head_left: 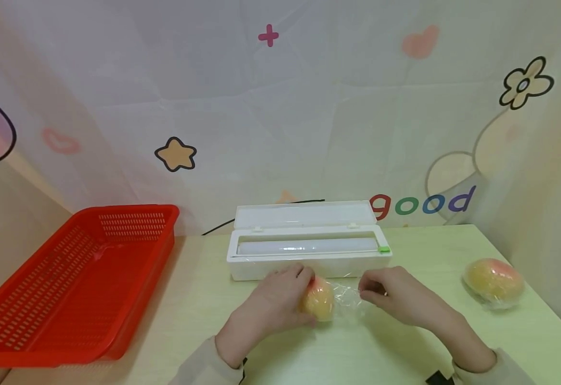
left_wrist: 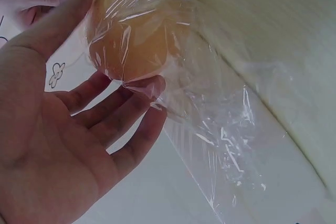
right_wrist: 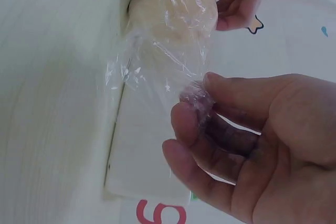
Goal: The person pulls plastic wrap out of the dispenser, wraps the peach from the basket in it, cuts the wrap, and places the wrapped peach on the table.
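Observation:
My left hand (head_left: 280, 299) grips a yellow and pink peach-like fruit (head_left: 320, 300) from its left side, just above the table. Clear cling film (left_wrist: 226, 124) covers the fruit and trails off it in a loose, crinkled tail. To the right, my right hand (head_left: 400, 294) pinches the gathered end of that film (right_wrist: 197, 98) between thumb and fingertips, apart from the fruit. In the left wrist view, the thumb lies over the film on one side of the fruit (left_wrist: 136, 45), with fingertips on the other side.
Behind the hands stands a white cling film dispenser (head_left: 309, 267), its lid (head_left: 304, 215) raised and a film roll (head_left: 309, 246) inside. A red plastic basket (head_left: 141, 283) is at the left. Another film-wrapped fruit (head_left: 494, 280) lies near the table's right edge. A printed curtain (head_left: 309, 133) hangs behind.

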The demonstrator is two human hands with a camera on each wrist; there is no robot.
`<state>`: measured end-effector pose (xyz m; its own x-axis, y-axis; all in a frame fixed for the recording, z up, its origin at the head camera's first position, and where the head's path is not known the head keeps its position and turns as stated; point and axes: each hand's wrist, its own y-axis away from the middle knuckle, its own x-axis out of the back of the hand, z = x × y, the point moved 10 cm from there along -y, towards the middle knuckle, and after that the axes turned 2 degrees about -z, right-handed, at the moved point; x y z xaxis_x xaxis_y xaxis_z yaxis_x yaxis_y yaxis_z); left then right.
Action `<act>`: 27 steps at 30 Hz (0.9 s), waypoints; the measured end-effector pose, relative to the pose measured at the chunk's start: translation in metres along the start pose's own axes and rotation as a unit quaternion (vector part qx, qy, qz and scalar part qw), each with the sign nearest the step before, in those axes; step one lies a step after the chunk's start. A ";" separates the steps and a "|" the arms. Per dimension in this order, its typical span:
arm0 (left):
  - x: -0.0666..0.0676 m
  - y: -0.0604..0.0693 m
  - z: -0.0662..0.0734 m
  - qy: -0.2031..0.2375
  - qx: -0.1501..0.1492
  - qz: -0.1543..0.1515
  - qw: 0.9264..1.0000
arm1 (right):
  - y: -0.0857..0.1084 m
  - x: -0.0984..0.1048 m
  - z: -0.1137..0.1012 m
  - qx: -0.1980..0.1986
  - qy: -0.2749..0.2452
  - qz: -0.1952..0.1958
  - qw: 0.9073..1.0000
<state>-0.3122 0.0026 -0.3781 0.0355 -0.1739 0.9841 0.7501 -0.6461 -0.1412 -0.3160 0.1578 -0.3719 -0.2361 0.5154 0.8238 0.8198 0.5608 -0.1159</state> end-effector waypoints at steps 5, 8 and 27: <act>0.002 0.000 -0.001 0.003 0.003 0.006 1.000 | 0.000 -0.005 0.013 -0.029 -0.028 -0.040 0.998; 0.003 -0.001 0.000 0.004 0.001 0.006 1.000 | 0.000 -0.008 0.017 -0.042 -0.039 -0.056 0.997; 0.002 -0.006 -0.006 -0.001 0.010 -0.003 1.000 | 0.001 0.018 0.008 -0.043 0.052 0.066 0.996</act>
<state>-0.3210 0.0018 -0.3757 0.0311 -0.1686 0.9852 0.7639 -0.6316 -0.1322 -0.3242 0.1728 -0.3614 -0.0724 0.5086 0.8579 0.8829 0.4328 -0.1821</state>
